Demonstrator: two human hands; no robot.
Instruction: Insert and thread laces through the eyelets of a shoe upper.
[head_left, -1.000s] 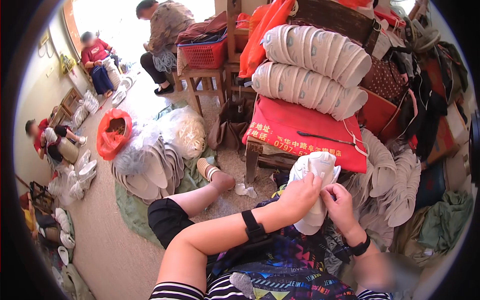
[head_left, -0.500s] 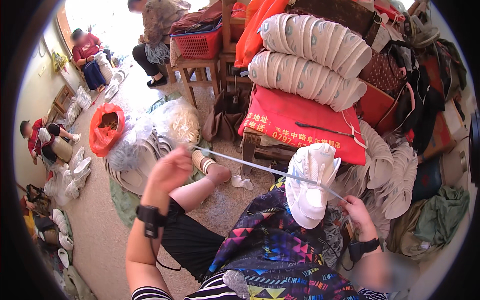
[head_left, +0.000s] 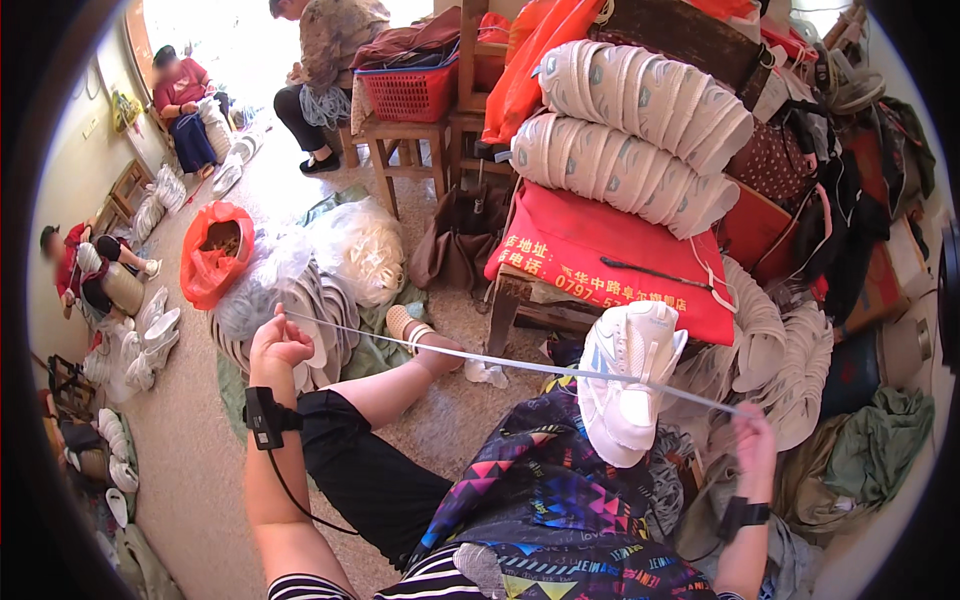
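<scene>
Left hand (head_left: 280, 345): I see it fisted on the white thread (head_left: 480, 358), out at 9 o'clock.
Right hand (head_left: 755, 440): pinching the thread's other end, 4 o'clock.
Shoe (head_left: 628, 385): on my lap, centre.
Pull: I'd keep tension even and straight.

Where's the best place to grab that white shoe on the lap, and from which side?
Take the shoe at its upper half, from the person's left side. It stands toe-down on the lap, the thread crosses its front, and the right hand occupies the far side.
</scene>
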